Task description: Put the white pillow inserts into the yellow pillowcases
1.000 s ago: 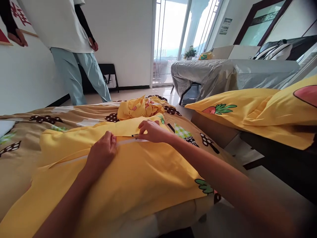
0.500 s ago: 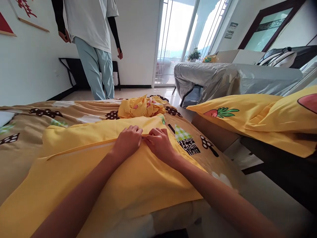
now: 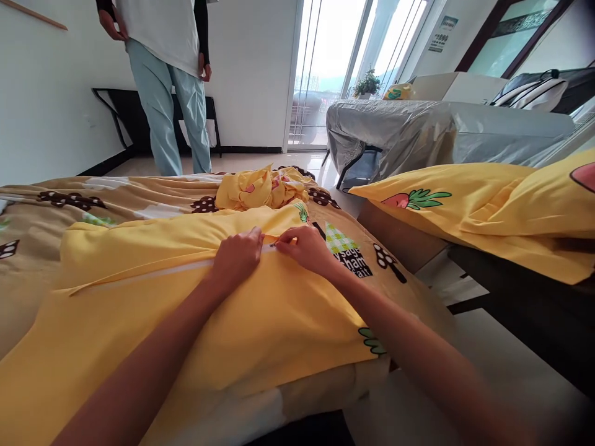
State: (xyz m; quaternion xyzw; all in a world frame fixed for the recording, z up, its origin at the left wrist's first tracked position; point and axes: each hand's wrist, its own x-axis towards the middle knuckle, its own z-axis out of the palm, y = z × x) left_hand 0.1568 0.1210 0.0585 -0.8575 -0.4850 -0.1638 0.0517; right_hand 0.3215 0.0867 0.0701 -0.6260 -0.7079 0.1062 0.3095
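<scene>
A yellow pillowcase (image 3: 260, 322) lies spread over the bed, with a white zipper (image 3: 158, 271) running across it under a folded flap. My left hand (image 3: 239, 253) is closed on the fabric along the zipper, its fingers curled over the flap edge. Just to the right, my right hand (image 3: 302, 248) pinches a small zipper pull at the zipper's right part. A short stretch of the zipper shows between the two hands. Green carrot-top prints peek out at the case's right side.
A crumpled yellow cloth (image 3: 264, 189) lies beyond on the brown patterned bedsheet (image 3: 390, 263). At right, another yellow carrot-print cloth (image 3: 418, 207) covers a dark surface. A person (image 3: 162, 80) stands past the bed. A plastic-covered table (image 3: 400, 124) stands near the glass door.
My right hand has moved slightly right and away from my left hand, baring a bit of zipper between them. The view has tilted down. The standing person's arms have shifted.
</scene>
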